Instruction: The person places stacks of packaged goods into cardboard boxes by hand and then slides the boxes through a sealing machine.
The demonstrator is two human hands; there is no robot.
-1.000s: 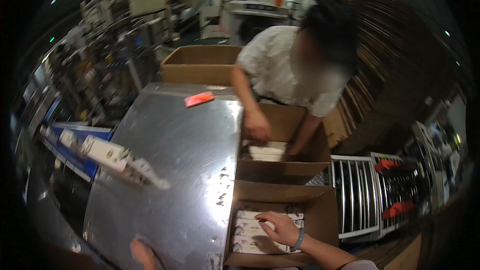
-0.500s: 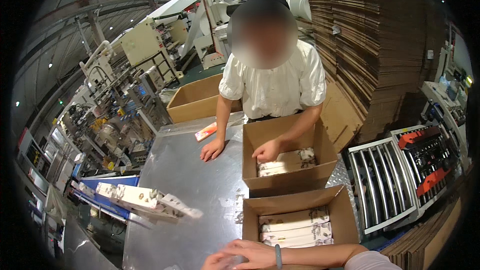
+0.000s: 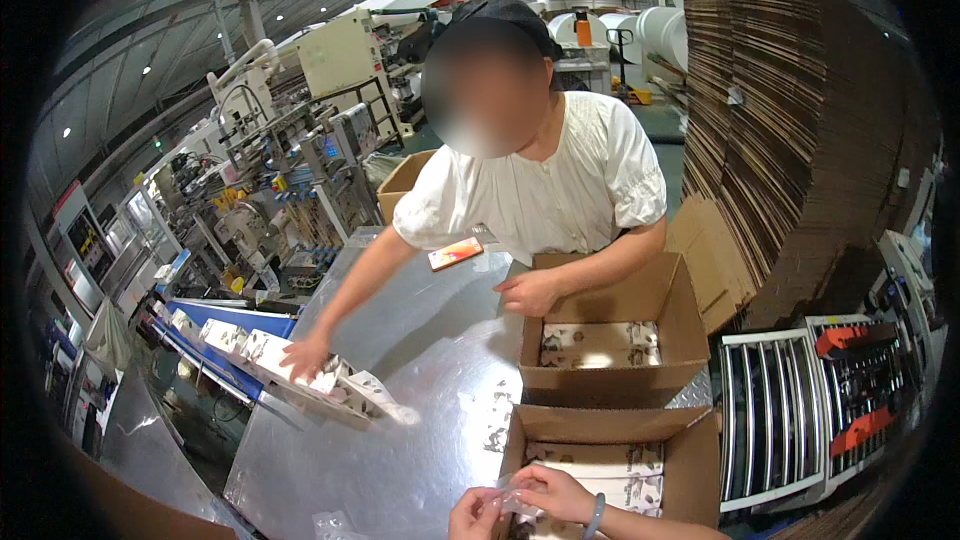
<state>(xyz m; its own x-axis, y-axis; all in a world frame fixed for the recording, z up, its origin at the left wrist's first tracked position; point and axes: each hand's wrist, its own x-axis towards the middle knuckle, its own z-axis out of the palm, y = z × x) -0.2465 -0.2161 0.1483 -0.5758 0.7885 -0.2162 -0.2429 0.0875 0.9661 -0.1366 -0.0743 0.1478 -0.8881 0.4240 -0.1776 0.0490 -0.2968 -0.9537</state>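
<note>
Low in the view, my left hand (image 3: 475, 515) and my right hand (image 3: 556, 493) are close together over the near cardboard box (image 3: 612, 424). A small piece of clear plastic film (image 3: 514, 496) is pinched between their fingers. A bracelet (image 3: 597, 512) circles my right wrist. White packs with a floral print (image 3: 600, 458) lie in rows inside the near box, partly hidden by my hands. Beyond it, a second open box (image 3: 610, 390) holds similar packs (image 3: 600, 343).
A co-worker in a white top (image 3: 540, 190) stands across the metal table (image 3: 430, 340), one hand on packs (image 3: 300, 365) leaving a blue conveyor (image 3: 240, 310). A phone-like object (image 3: 456, 253) lies on the table. Rollers (image 3: 775, 420) and stacked flat cardboard (image 3: 770, 140) stand right.
My hands have moved right and up over the near box, both fully visible now. The co-worker's one hand left the table for the conveyor packs; the other drew out of the far box.
</note>
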